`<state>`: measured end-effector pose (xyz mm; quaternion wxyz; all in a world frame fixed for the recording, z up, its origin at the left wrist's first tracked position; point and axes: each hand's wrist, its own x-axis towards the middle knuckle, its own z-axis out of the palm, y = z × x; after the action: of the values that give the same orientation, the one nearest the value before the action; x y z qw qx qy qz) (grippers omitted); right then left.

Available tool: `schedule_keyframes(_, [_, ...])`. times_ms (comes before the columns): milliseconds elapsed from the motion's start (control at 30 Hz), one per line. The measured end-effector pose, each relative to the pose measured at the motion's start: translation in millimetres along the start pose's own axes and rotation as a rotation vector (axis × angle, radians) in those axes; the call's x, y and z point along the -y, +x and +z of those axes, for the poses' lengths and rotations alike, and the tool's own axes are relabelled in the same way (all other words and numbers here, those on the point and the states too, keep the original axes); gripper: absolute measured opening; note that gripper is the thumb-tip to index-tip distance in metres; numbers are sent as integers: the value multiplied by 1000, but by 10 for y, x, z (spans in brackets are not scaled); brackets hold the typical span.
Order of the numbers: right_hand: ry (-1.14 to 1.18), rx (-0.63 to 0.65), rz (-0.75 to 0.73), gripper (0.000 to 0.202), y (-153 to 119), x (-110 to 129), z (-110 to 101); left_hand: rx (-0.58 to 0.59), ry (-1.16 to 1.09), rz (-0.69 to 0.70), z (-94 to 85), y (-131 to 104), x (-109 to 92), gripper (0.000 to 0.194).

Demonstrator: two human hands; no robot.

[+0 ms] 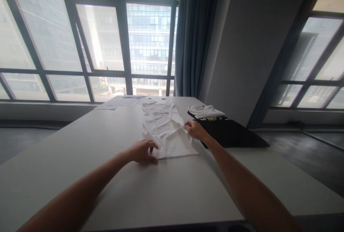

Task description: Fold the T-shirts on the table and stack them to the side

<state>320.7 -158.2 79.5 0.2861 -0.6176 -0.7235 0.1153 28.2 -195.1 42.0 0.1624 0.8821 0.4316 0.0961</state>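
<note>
A white garment [168, 131], wrinkled and roughly rectangular, lies on the white table [102, 146]. At its near left corner is my left hand [145, 151], fingers apart and curved, with the thumb near the table and nothing gripped between them. My right hand [194, 129] is at the garment's right side, its fingers pinched on the raised edge of the cloth. Part of that edge is hidden behind the fingers.
To the right lies a flat black board or cloth [228, 133]. Behind it, a folded white cloth [206, 111] rests on a dark pile. White paper sheets [113, 104] lie at the table's far left. Windows and a blue curtain [192, 38] stand beyond.
</note>
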Motion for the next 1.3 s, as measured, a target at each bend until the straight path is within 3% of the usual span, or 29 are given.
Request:
schedule_keyframes(67, [63, 88, -14, 25, -30, 45, 75, 41, 42, 24, -22, -13, 9, 60])
schedule_keyframes(200, [76, 463, -26, 21, -62, 53, 236, 46, 40, 106, -41, -27, 7, 32])
schedule_keyframes(267, [84, 552, -57, 20, -63, 36, 258, 30, 33, 147, -44, -28, 16, 27])
schedule_keyframes(333, [78, 499, -116, 27, -61, 16, 251, 36, 31, 168, -45, -25, 32, 26])
schedule_keyframes(433, [-78, 251, -203, 41, -64, -32, 284, 48, 33, 169, -56, -23, 45, 24])
schedule_keyframes(467, [-152, 224, -210, 49, -68, -53, 317, 51, 30, 166, -64, -25, 44, 24])
schedule_keyframes(500, [-221, 250, -201, 57, -73, -77, 356, 58, 21, 162, -72, -28, 42, 25])
schedule_keyframes(600, [-334, 492, -147, 75, -79, -144, 450, 81, -23, 152, -81, -30, 56, 34])
schedule_keyframes(767, [-390, 662, -71, 108, -44, -197, 380, -119, 70, 166, 47, 30, 255, 57])
schedule_keyframes(833, [-393, 705, -42, 120, -23, -209, 322, -72, 144, 111, 108, 53, 367, 77])
schedule_keyframes(900, [-372, 715, -31, 128, -4, -227, 283, 53, 167, 44, 127, 58, 450, 90])
schedule_keyframes(967, [-346, 677, -60, 129, 15, -254, 272, 143, 162, 15, 95, 54, 482, 94])
schedule_keyframes(1033, [-333, 560, -120, 120, 39, -286, 299, 143, 153, 3, 43, 63, 475, 94])
schedule_keyframes(1133, [-337, 305, -182, 92, 80, -343, 406, -37, 165, -59, 23, 126, 470, 80])
schedule_keyframes(1167, [-343, 272, -176, 84, 92, -366, 453, -90, 181, -87, 45, 154, 487, 77])
schedule_keyframes(1300, [-364, 429, -48, 77, 104, -455, 598, -75, 202, -210, 194, 215, 636, 82])
